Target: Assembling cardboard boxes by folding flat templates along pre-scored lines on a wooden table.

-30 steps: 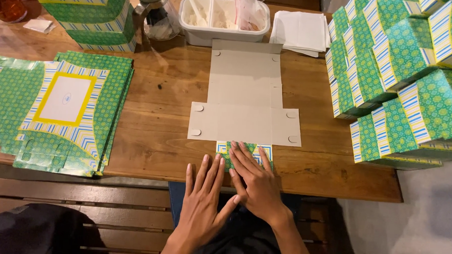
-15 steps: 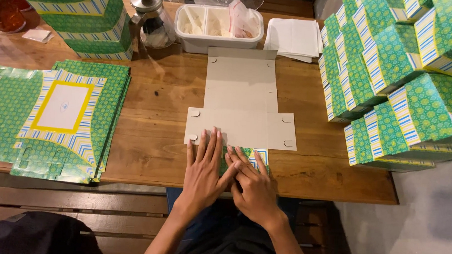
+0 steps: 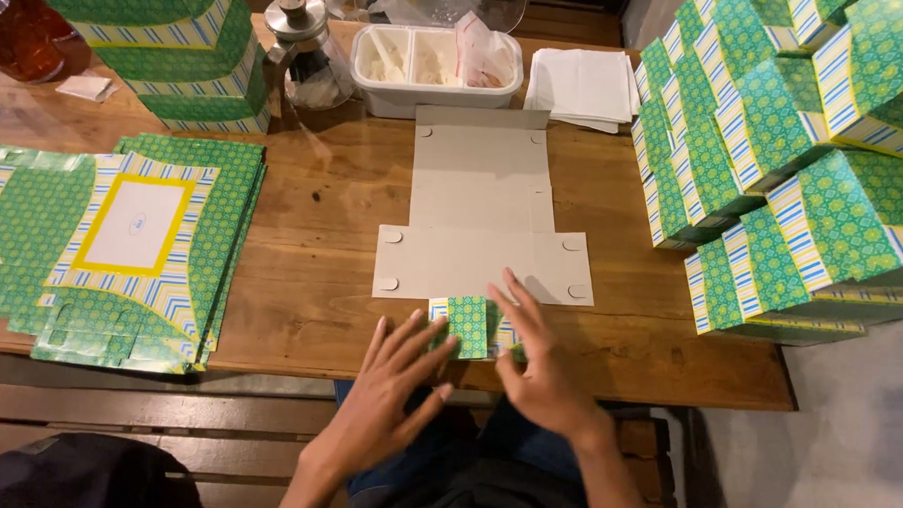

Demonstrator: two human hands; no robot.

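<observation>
Both hands (image 3: 467, 385) slid back off the folded flap (image 3: 469, 327).

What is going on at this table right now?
A person sits at a wooden table with a flat grey cardboard box blank laid inside-up. Both hands rest on its near flap, green-patterned side up: the left hand at the flap's left end, the right hand over its right end. Flat printed sheets lie to the left; finished green boxes are piled on the right.
</observation>
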